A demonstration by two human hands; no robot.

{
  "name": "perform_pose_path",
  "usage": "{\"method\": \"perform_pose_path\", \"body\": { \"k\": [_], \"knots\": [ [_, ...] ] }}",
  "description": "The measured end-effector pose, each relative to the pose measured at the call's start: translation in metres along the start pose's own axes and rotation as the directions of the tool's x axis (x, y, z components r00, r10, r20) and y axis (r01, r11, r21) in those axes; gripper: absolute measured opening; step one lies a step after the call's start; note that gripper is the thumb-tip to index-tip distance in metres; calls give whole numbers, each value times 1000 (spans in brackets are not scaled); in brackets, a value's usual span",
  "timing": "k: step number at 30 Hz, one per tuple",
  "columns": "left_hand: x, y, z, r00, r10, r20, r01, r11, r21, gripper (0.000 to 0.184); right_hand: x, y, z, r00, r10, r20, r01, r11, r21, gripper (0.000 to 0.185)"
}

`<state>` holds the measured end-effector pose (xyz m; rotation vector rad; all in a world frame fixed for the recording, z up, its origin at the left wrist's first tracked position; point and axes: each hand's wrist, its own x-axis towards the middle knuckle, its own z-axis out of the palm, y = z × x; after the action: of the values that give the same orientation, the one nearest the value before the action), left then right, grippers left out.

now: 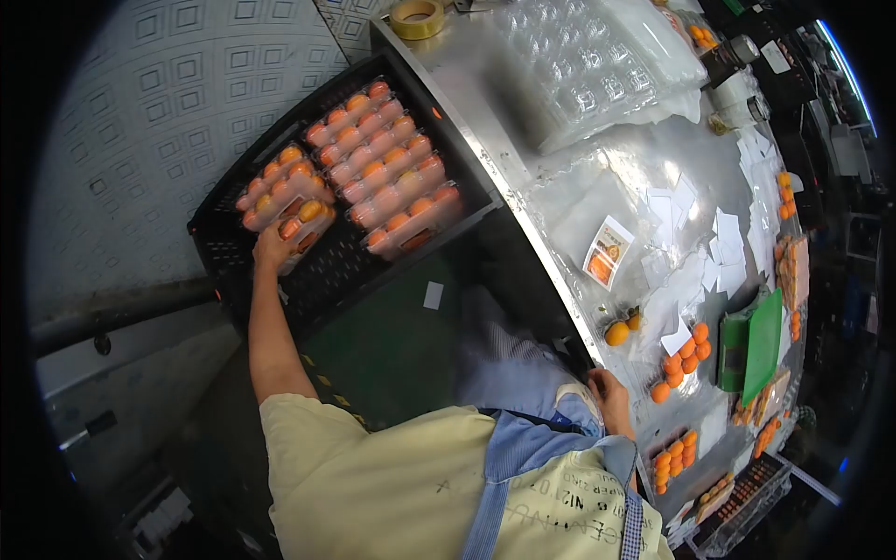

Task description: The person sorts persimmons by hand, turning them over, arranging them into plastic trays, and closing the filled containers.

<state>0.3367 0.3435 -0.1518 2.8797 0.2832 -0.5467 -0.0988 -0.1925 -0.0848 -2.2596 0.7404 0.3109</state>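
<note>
My left hand (273,250) is closed on the near end of a clear plastic pack of round orange fruits (306,222), low inside a black crate (345,297). That pack is tilted against another fruit pack (271,187) in the crate's left part; my fingertips are partly hidden. Several more filled packs (383,163) lie side by side in the crate's right part. My right hand (611,401) is at the near edge of the metal table (560,271), its fingers curled at the rim. No object shows in it.
Stacked clear empty trays (579,65) and a tape roll (416,17) are at the table's far end. Loose orange fruits (686,359), a printed label (609,252), white paper slips (723,252) and a green-lidded box (751,345) lie on the table. A patterned wall (168,121) borders the crate.
</note>
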Motion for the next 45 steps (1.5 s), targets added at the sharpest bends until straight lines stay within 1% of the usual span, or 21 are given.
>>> {"method": "perform_pose_path", "body": {
  "k": [6, 8, 11, 14, 16, 18, 19, 22, 23, 24, 25, 26, 27, 28, 31, 33, 36, 37, 39, 43, 45],
  "knots": [
    [32, -15, 6, 996, 73, 57, -70, 997, -43, 60, 3, -6, 3, 998, 67, 17, -66, 997, -41, 17],
    [34, -18, 6, 985, 148, -93, -146, 989, 27, 55, 6, -12, 3, 995, 91, 38, -88, 993, -82, 18],
    [71, -79, 22, 882, 396, -255, -374, 918, 134, 46, 10, -4, 16, 997, 53, 54, -50, 996, -68, 19],
    [93, -83, 25, 790, 542, -287, -517, 840, 166, 56, 12, 0, 13, 998, 43, 46, -34, 985, -171, 17],
    [92, -73, 24, 738, 591, -326, -566, 805, 178, 63, 15, -6, 9, 1000, 20, -5, -20, 994, -106, 15],
    [78, -66, 21, 712, 584, -391, -548, 810, 211, 71, 15, -4, 6, 1000, 5, -14, -6, 992, -125, 15],
    [46, -46, 18, 868, 403, -290, -309, 896, 319, 81, 7, -6, 6, 1000, 9, -11, -10, 991, -136, 15],
    [26, -28, 16, 897, 289, -334, -187, 934, 305, 82, -2, -7, 7, 1000, 1, -25, -4, 993, -120, 16],
    [34, -29, 19, 882, 284, -375, -191, 945, 267, 83, -2, -7, 8, 999, -18, -42, 14, 995, -96, 16],
    [31, -26, 19, 763, 467, -447, -354, 880, 316, 86, -7, -3, 8, 998, -26, -61, 21, 997, -79, 17],
    [32, -21, 18, 524, 655, -545, -591, 740, 322, 88, -10, 0, 7, 996, -35, -83, 30, 998, -64, 17],
    [30, -11, 16, 589, 554, -588, -475, 826, 303, 83, -8, 3, 8, 997, -22, -69, 19, 999, -40, 18],
    [52, -35, 24, 596, 552, -583, -495, 825, 274, 81, -17, 5, 8, 998, -19, -54, 17, 1000, -22, 17],
    [-10, 30, -1, 775, 315, -547, -200, 944, 261, 79, -20, 8, 7, 999, -10, -52, 9, 1000, -21, 17],
    [42, 9, 28, 661, 277, -698, -124, 957, 263, 68, -37, 23, 2, 999, -1, -42, 0, 1000, -31, 18],
    [-2, 72, 29, 636, 296, -713, -388, 921, 36, 60, -51, 36, 0, 998, 0, -56, -2, 1000, -28, 18],
    [-76, 159, 39, 622, 296, -725, -638, 728, -250, 46, -70, 58, -7, 995, -28, -97, 30, 999, 17, 17],
    [-87, 176, 53, 629, 305, -715, -684, 654, -323, 42, -81, 66, -12, 993, -21, -120, 26, 999, 39, 16],
    [-157, 238, 60, 539, 336, -772, -683, 711, -167, 38, -96, 87, -22, 984, -14, -179, 29, 996, 82, 14],
    [-285, 325, 124, 631, 408, -660, -775, 353, -524, 37, -143, 158, -46, 940, -108, -323, 139, 987, 74, 15],
    [-364, 371, 160, 593, 497, -633, -790, 206, -578, 40, -170, 200, -59, 906, -101, -412, 138, 989, 61, 13]
  ]
}}
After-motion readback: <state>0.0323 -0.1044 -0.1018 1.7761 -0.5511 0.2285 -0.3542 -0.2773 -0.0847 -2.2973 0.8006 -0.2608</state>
